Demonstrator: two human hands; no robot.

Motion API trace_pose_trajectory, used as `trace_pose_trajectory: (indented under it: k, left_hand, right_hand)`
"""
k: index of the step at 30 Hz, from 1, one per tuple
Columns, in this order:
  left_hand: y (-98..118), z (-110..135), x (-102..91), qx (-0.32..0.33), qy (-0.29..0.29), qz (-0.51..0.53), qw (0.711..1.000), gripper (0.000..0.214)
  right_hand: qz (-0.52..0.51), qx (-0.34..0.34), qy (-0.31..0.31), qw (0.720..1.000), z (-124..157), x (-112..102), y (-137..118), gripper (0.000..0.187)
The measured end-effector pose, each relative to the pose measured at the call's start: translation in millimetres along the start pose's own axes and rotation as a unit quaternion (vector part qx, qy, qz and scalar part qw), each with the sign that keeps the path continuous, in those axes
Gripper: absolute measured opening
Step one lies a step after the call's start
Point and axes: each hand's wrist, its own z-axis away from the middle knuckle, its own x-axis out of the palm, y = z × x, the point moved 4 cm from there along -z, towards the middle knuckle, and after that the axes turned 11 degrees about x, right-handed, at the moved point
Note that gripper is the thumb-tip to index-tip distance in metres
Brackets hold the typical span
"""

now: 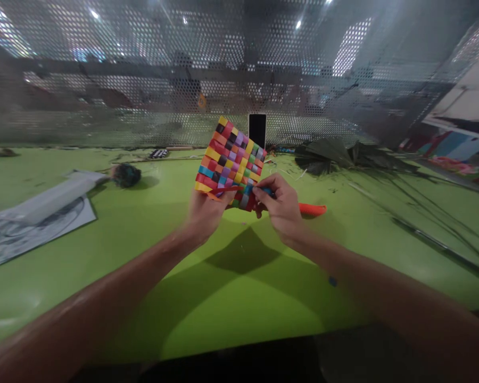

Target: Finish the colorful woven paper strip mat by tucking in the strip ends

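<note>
Your left hand [209,211] grips the woven piece [229,159] mid-frame; your right hand [282,207] pinches its lower-right edge. It partly blocks the dark-screened device [257,127]; leaves [323,154] lie right, papers [77,215] left.

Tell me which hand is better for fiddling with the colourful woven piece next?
Probably the right hand: it pinches at the lower right of the woven piece, while the left hand supports its lower left.
</note>
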Motion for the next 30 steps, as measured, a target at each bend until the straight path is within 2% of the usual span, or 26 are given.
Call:
trace_pose_trajectory:
  k: [4, 10, 13, 17, 20, 23, 30]
  left_hand:
    - [-3, 5, 2.4, -0.018, -0.02, 0.023, 0.999, 0.027]
    - [-1, 9, 5.4, -0.058, -0.012, 0.058, 0.997, 0.032]
    - [3, 8, 7.4, -0.084, 0.005, 0.084, 0.993, 0.032]
    - [4, 6, 7.1, -0.116, 0.043, 0.103, 0.987, 0.036]
    - [3, 4, 6.5, -0.109, 0.043, 0.111, 0.987, 0.039]
    - [2, 3, 6.6, -0.101, 0.038, 0.111, 0.988, 0.04]
    - [3, 8, 13.9, -0.097, 0.025, 0.121, 0.988, 0.032]
  right_hand:
    - [0.085, -0.027, 0.03, 0.996, 2, -2, -1, 0.012]
    - [0.13, -0.08, 0.043, 0.987, 4, 1, -3, 0.011]
    - [0.163, -0.093, 0.016, 0.982, 4, 2, -7, 0.014]
    - [0.2, -0.073, -0.028, 0.977, 3, 2, -9, 0.012]
    - [0.156, -0.04, -0.031, 0.986, 1, 2, -4, 0.014]
    - [0.093, 0.002, -0.009, 0.996, 2, 3, 2, 0.017]
    - [0.032, 0.048, 0.034, 0.998, 11, 7, 2, 0.018]
